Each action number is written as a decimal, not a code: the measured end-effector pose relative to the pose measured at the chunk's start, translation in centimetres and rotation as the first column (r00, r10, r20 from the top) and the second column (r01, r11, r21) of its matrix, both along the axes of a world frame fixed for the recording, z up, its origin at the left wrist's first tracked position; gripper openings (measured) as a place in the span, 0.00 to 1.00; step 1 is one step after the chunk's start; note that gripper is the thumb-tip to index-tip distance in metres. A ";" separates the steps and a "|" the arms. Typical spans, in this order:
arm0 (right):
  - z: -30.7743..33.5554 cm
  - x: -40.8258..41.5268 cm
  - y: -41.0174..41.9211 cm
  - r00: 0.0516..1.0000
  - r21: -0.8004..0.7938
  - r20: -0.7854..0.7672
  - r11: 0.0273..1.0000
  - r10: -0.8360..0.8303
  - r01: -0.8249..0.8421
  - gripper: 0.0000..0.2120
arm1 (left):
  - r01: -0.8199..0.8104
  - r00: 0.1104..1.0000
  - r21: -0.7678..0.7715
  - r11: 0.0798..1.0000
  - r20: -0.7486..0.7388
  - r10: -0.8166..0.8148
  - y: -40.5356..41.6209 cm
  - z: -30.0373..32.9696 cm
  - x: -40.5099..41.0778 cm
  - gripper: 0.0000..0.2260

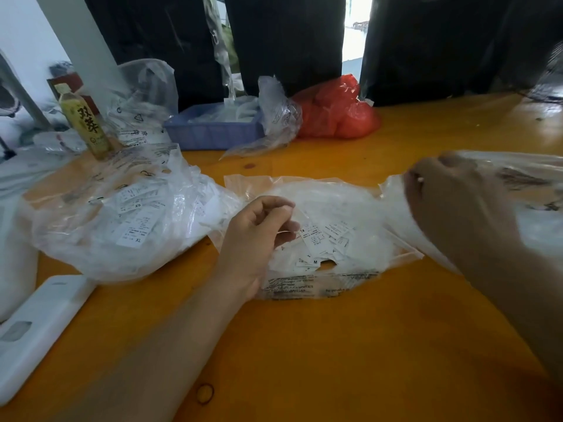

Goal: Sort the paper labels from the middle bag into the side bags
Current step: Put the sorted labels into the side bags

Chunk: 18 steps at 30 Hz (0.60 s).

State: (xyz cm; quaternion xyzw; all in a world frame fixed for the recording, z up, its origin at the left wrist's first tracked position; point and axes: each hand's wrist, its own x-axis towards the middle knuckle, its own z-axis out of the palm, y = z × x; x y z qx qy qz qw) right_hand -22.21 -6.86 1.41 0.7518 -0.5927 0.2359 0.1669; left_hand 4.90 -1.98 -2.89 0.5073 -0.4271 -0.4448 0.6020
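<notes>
At the far left edge we see a white flat case (39, 327) on the orange wooden table (350, 354). Behind it stands a plastic bottle (83, 121) with a yellow-green label and 2 large Chinese characters. Next comes the left bag (122, 217), clear and crumpled, full of white paper labels; on 2 of them we read "XS" and "XL". Further back there is a blue plastic tray (213, 132) with clear plastic inside, and a red plastic bag (338, 109) beside it.

Our left hand (259, 236) rests at the middle bag (329, 236), fingers curled, thumb and fingertips pinching what looks like a thin edge of clear plastic or paper; we cannot tell which. The middle bag holds loose labels (316, 242), one with "M", and has printed warning text, too blurred to read. Our right hand (454, 205) is blurred; it seems to hold the film of the right bag (524, 190), but we cannot tell its grip.
</notes>
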 end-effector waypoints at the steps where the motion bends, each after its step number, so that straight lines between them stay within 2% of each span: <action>1: 0.3 2.8 1.5 0.989 -0.006 0.075 0.992 0.125 -0.125 0.12 | 0.006 1.000 0.002 1.000 -0.022 -0.006 0.0 0.1 -0.1 0.14; 2: -0.6 4.6 2.3 0.936 0.041 0.120 0.940 0.331 -0.338 0.12 | 0.012 0.999 0.000 1.000 -0.044 -0.012 0.0 0.1 -0.1 0.13; 4: -2.7 6.7 2.5 0.842 0.141 0.048 0.831 0.538 -0.539 0.15 | 0.024 0.997 -0.010 1.000 -0.071 -0.025 0.1 0.1 -0.3 0.10; 5: -3.0 7.1 2.3 0.849 0.210 0.016 0.828 0.529 -0.520 0.18 | 0.030 0.997 -0.015 0.999 -0.077 -0.031 0.1 0.1 -0.3 0.07; 7: -4.3 7.6 1.9 0.864 0.251 -0.031 0.841 0.502 -0.479 0.22 | 0.038 0.995 -0.023 0.999 -0.087 -0.040 0.2 0.1 -0.3 0.04; 10: -5.9 8.0 1.6 0.865 0.242 -0.042 0.845 0.501 -0.477 0.20 | 0.054 0.994 -0.032 0.998 -0.092 -0.057 0.2 0.2 -0.2 0.07; 13: -5.6 7.6 1.7 0.859 0.196 0.090 0.836 0.504 -0.512 0.16 | 0.074 0.994 -0.025 0.997 -0.085 -0.075 0.2 0.2 -0.1 0.10; 18: -5.0 7.2 1.8 0.835 0.119 0.358 0.866 0.418 -0.485 0.15 | 0.112 0.983 -0.016 0.994 -0.142 -0.113 0.2 0.2 -0.2 0.12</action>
